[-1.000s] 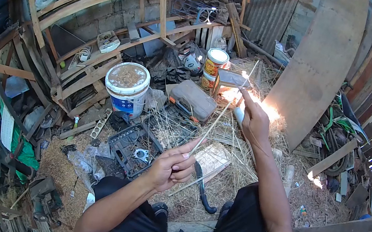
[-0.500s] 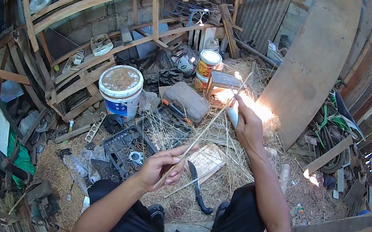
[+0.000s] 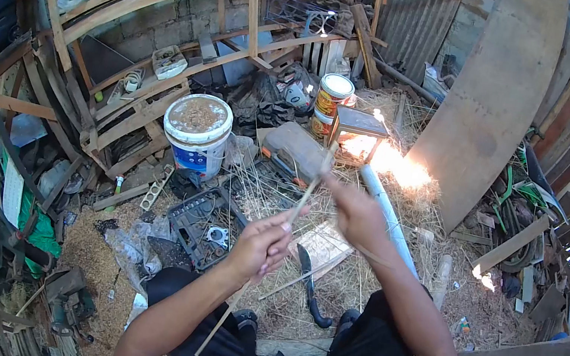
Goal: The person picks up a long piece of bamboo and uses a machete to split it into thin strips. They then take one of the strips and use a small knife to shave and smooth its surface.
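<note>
A long thin strip, pale like split bamboo, slants from above my lap up toward the middle of the view. My left hand is closed round its middle. Near the strip's upper end is my right hand, blurred by motion, its fingers bent toward the strip; whether they grip it is unclear. Below my hands a dark curved blade with a black handle lies against a light wooden board. A pale pipe lies behind my right forearm.
A white bucket stands at the left, beside a grey tool case. Stacked paint cans and a small stool are farther back. A wide plank leans at the right. Straw and shavings cover the ground.
My right hand has moved down and left, toward my left hand. The strip has slid down through my left hand, with more of it showing below. The view has shifted slightly.
</note>
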{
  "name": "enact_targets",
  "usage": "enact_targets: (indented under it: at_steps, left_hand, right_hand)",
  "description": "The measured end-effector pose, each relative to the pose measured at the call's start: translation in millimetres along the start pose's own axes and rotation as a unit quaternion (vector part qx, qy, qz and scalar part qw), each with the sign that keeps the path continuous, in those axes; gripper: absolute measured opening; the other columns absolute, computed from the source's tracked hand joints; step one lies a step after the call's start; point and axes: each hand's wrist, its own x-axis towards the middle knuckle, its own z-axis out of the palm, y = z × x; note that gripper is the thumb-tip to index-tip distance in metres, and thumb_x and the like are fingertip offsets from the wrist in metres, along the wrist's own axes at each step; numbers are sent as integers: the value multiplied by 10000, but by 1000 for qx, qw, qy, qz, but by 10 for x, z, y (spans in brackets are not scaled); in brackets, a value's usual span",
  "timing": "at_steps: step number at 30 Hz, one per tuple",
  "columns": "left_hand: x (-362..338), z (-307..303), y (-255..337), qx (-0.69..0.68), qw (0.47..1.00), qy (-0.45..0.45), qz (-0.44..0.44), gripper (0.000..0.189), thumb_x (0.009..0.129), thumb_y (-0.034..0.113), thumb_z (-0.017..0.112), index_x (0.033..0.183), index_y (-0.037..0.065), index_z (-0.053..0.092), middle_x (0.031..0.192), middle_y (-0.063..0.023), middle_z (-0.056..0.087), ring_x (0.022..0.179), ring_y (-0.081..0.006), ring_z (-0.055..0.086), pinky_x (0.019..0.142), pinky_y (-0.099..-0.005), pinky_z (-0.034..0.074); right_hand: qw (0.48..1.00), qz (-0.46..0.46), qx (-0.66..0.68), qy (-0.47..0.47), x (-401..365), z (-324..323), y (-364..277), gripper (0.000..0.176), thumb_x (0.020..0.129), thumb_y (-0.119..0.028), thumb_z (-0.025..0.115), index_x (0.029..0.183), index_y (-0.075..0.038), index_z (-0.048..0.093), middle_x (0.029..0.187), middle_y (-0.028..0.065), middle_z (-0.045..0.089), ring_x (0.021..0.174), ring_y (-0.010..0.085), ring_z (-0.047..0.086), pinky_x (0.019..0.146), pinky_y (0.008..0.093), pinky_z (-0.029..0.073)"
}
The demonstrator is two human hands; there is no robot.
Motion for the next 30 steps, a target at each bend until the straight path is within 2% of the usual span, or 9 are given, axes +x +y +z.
enact_targets:
  at_steps: [3, 6, 9, 12, 15, 18, 23, 26, 30]
  left_hand:
    - [-42, 45, -59, 49, 998, -7, -29, 459, 1020, 120, 373, 1468, 26, 338, 581, 51, 345, 382, -32, 296, 345, -177, 262]
    - [-44, 25, -40, 48, 999, -2, -22, 453, 1020, 115, 371, 1464, 27, 348, 582, 49, 349, 383, -32, 301, 352, -176, 265]
    - [-33, -26, -16, 22, 999, 27, -16, 454, 1018, 113, 371, 1464, 31, 350, 587, 44, 355, 383, -34, 302, 351, -176, 271]
    - [17, -45, -12, 15, 999, 26, -29, 452, 1016, 123, 370, 1459, 32, 360, 596, 37, 372, 387, -35, 309, 358, -174, 281]
    - [56, -1, -50, 34, 999, 5, -42, 447, 1013, 144, 366, 1443, 26, 385, 607, 28, 396, 396, -39, 324, 372, -173, 296]
    - [85, 6, -101, 51, 997, -14, -56, 433, 1013, 147, 357, 1418, 9, 418, 634, -2, 469, 406, -51, 371, 394, -181, 320]
    - [69, -20, -101, 92, 991, -52, -76, 427, 1012, 136, 352, 1393, -41, 432, 681, -34, 538, 423, -59, 415, 414, -179, 348]
    - [34, -67, -101, 119, 984, -92, -100, 420, 1012, 127, 344, 1379, -46, 453, 706, -47, 563, 444, -55, 434, 436, -171, 358]
    - [-2, -56, -78, 99, 973, -157, -136, 436, 1008, 108, 370, 1410, -58, 394, 752, -48, 566, 458, -48, 435, 436, -172, 363]
  right_hand:
    - [994, 67, -16, 85, 41, -34, 594, 499, 917, -35, 500, 1397, -173, 502, 694, 136, 539, 633, 244, 587, 607, 373, 484]
    - [943, 312, 57, 97, 1, -103, 995, 357, 971, -130, 429, 1295, -97, 575, 911, 187, 680, 815, 330, 660, 739, 404, 498]
    - [901, 381, 195, 76, -48, -20, 1020, 335, 1000, -168, 384, 1207, -28, 607, 807, 125, 664, 779, 251, 638, 728, 382, 483]
    - [846, 380, 370, 45, -9, 183, 586, 338, 1013, -364, 497, 1070, -63, 641, 634, -39, 467, 445, 43, 376, 405, 210, 296]
    - [777, 383, 500, -31, 85, 103, -75, 300, 978, -362, 575, 944, -69, 630, 634, -43, 473, 450, 37, 381, 411, 204, 294]
    - [757, 374, 535, -24, 91, 130, -221, 273, 957, -330, 620, 920, -60, 629, 640, -41, 480, 446, 32, 380, 404, 205, 289]
    - [706, 432, 539, 156, 124, -30, 422, 223, 965, -246, 606, 980, -25, 640, 673, -41, 471, 449, 18, 355, 380, 179, 249]
    - [674, 437, 535, 261, 111, -202, 798, 107, 952, -151, 581, 901, -63, 615, 582, -80, 427, 407, 1, 300, 349, 201, 222]
    - [680, 427, 523, 286, 26, -323, 1034, 186, 973, -205, 578, 1015, -27, 612, 633, -66, 426, 420, 7, 303, 360, 200, 221]
